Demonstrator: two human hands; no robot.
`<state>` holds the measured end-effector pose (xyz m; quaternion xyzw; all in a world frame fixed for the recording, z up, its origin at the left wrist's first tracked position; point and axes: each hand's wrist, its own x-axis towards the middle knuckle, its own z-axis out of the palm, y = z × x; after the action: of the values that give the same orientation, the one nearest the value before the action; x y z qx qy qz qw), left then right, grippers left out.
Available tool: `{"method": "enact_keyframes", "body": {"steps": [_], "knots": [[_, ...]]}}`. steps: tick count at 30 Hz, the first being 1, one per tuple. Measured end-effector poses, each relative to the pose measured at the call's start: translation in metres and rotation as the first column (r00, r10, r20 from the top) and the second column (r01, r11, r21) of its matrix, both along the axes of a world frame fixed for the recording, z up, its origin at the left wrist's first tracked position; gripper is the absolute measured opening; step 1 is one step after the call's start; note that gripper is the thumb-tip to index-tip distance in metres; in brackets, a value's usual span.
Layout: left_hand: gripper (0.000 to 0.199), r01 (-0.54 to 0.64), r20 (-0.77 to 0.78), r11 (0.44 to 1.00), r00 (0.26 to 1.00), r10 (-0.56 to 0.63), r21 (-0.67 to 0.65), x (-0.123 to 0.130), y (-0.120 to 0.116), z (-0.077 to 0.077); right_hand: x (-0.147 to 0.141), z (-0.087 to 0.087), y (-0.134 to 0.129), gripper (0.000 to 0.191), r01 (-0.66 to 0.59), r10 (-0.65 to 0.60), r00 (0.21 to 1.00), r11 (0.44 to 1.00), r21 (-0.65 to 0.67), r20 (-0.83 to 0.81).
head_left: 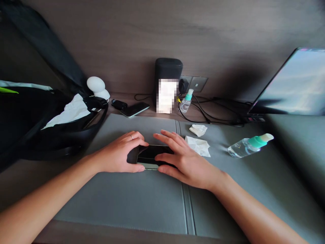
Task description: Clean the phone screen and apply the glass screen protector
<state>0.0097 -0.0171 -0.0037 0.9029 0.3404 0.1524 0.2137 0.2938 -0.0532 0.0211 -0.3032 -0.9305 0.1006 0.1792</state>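
Note:
A dark-screened phone (149,156) lies sideways on the grey desk mat (137,200). My left hand (122,152) grips its left end, thumb at the near edge and fingers at the far edge; a ring shows on one finger. Over the phone's right part is my right hand (177,157), its fingers spread, one fingertip on or just over the screen and the thumb near the lower edge. A flat tissue (199,146) and a crumpled tissue (198,129) lie beyond my right hand. To the right, a clear spray bottle with a green collar (243,147) rests on its side.
Black bag with white tissue (69,112) at left. Along the wall stand a white rounded device (96,84), a second phone (135,109), a black box-shaped object (169,69), a small spray bottle (186,103) and black cables (203,110). A screen (297,81) is at right.

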Motion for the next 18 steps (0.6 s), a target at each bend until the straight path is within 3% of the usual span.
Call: {"method": "enact_keyframes", "body": {"steps": [2, 5, 8, 14, 18], "knots": [[0.056, 0.008, -0.007, 1.0, 1.0, -0.008, 0.003, -0.001, 0.001, -0.001, 0.015, 0.005, 0.004, 0.033, 0.047, -0.046, 0.998, 0.998, 0.028, -0.04], [0.055, 0.016, -0.01, 1.0, 1.0, -0.016, -0.006, -0.003, 0.001, -0.001, 0.048, 0.013, 0.015, 0.028, 0.237, -0.236, 0.966, 0.971, 0.002, -0.102], [0.054, 0.026, -0.004, 1.0, 1.0, -0.026, -0.015, -0.004, 0.002, -0.001, 0.075, 0.016, 0.026, 0.026, 0.372, -0.374, 0.926, 0.927, -0.036, -0.046], [0.055, 0.012, -0.026, 1.0, 1.0, -0.012, -0.017, -0.005, 0.001, -0.004, 0.084, -0.004, 0.033, 0.021, 0.398, -0.382, 0.914, 0.91, -0.116, 0.134], [0.054, 0.023, -0.029, 1.0, 0.999, -0.023, -0.019, -0.005, 0.001, -0.002, 0.077, -0.013, 0.033, 0.013, 0.415, -0.399, 0.905, 0.904, -0.101, 0.146]]}}
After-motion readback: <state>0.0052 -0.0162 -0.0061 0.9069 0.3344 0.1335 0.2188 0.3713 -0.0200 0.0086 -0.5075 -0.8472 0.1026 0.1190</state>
